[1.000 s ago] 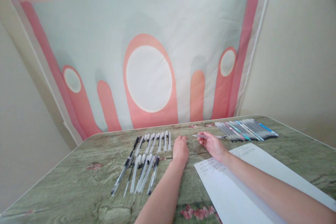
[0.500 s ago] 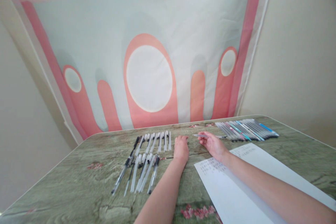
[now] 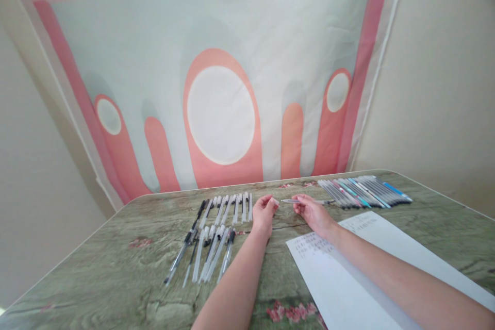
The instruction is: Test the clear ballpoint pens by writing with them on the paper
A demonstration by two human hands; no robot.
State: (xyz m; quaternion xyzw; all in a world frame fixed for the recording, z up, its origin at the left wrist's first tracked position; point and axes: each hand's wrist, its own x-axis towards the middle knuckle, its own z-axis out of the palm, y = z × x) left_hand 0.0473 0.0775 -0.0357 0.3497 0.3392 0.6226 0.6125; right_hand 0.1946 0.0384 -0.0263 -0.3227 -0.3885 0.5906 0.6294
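Observation:
My right hand (image 3: 308, 210) pinches a slim pen (image 3: 288, 201) lying nearly level, its bare tip pointing left and its far end reaching toward the pens at the right. Just left of that tip, my left hand (image 3: 264, 211) is closed, fingers and thumb together on a small whitish pen cap (image 3: 276, 202). Cap and tip are a small distance apart. Both hands are low over the tabletop. Under my right forearm lies a white sheet of paper (image 3: 348, 278) with handwriting along its far edge.
Left of my hands, clear and black pens and barrels lie in two rows, a far row (image 3: 228, 210) and a near row (image 3: 211, 252). A row of refills and coloured pens (image 3: 363, 192) lies at the far right. Behind the wood-patterned table (image 3: 116, 268) hangs a printed cloth (image 3: 154, 62).
My left hand has turned and lifted from the tabletop, and a small pen cap now shows in its fingers. My right hand and its pen have hardly moved.

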